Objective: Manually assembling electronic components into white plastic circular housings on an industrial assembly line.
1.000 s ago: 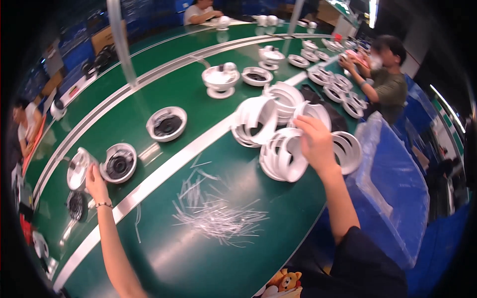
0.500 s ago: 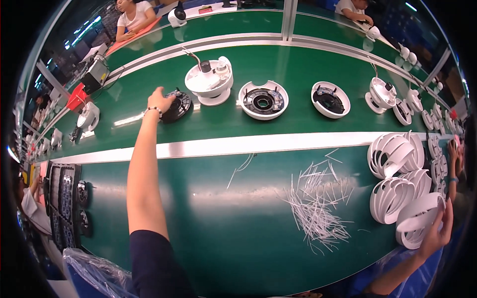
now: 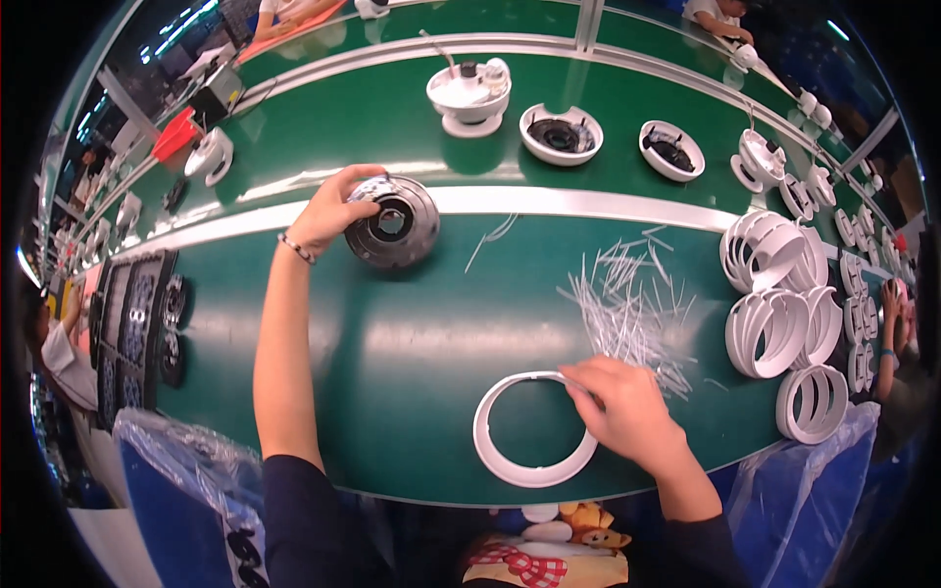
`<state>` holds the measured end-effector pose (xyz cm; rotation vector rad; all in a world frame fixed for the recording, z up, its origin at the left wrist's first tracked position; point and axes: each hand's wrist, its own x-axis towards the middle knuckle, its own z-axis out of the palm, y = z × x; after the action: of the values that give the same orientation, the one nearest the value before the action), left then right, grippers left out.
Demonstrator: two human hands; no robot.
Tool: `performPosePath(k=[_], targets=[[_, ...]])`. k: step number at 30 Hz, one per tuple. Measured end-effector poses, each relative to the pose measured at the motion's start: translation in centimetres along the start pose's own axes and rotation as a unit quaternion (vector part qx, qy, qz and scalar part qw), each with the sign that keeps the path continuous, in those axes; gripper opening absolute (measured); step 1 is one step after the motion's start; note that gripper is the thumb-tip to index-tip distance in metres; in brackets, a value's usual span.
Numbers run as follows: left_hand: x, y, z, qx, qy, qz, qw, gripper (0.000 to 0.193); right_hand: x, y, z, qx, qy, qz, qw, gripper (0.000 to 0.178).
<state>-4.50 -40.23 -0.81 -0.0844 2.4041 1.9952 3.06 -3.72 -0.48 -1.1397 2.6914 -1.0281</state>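
My left hand [image 3: 328,218] grips a black round part [image 3: 420,240] with a hole in its middle, holding it tilted above the near edge of the white strip. Its thumb presses close to the hole and the fingers wrap over the rim. A white plastic ring [image 3: 482,446] is pinched by its far right rim in my right hand [image 3: 627,407], over the near part of the green bench. The two parts are well apart. Just beyond my right hand lies a loose heap of thin white strips [image 3: 622,323].
Stacked white rings [image 3: 755,338] stand at the right. A black tray [image 3: 132,323] of dark parts is at the left. Along the green belt [image 3: 343,127] sit a white bowl-shaped unit [image 3: 469,98] and white shells [image 3: 561,137] with black inserts. Co-workers sit around.
My left hand has lifted the black part off the belt and brought it nearer. My right hand has carried a white ring from the right-hand stacks to the middle. The view has shifted.
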Motion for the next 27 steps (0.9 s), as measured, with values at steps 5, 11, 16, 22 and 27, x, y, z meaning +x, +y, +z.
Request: performPosePath(k=[5,11,16,22,27], targets=[[-1.4,1.5,2.6,0.185,-0.257,-0.049,0.947,0.043,0.3,0.0,0.8,-0.074,-0.034,-0.004,0.997,0.013],[-3.8,1.7,3.1,0.316,-0.131,-0.004,0.940,0.060,0.1,-4.2,0.9,-0.145,-0.068,-0.025,0.987,0.090],[-6.9,2.1,4.8,0.358,-0.105,-0.188,0.909,0.064,-0.3,-4.0,1.6,-0.137,-0.284,-0.075,0.946,0.106],[-6.9,-1.8,5.6,0.105,-0.097,-0.034,0.989,0.023,-0.9,-3.6,1.7,-0.111,-0.168,-0.026,0.979,0.106],[-6.0,-2.0,7.6,-0.092,-0.008,0.012,0.996,0.017,-2.5,-3.0,2.4,-0.072,-0.103,0.021,0.992,0.108]])
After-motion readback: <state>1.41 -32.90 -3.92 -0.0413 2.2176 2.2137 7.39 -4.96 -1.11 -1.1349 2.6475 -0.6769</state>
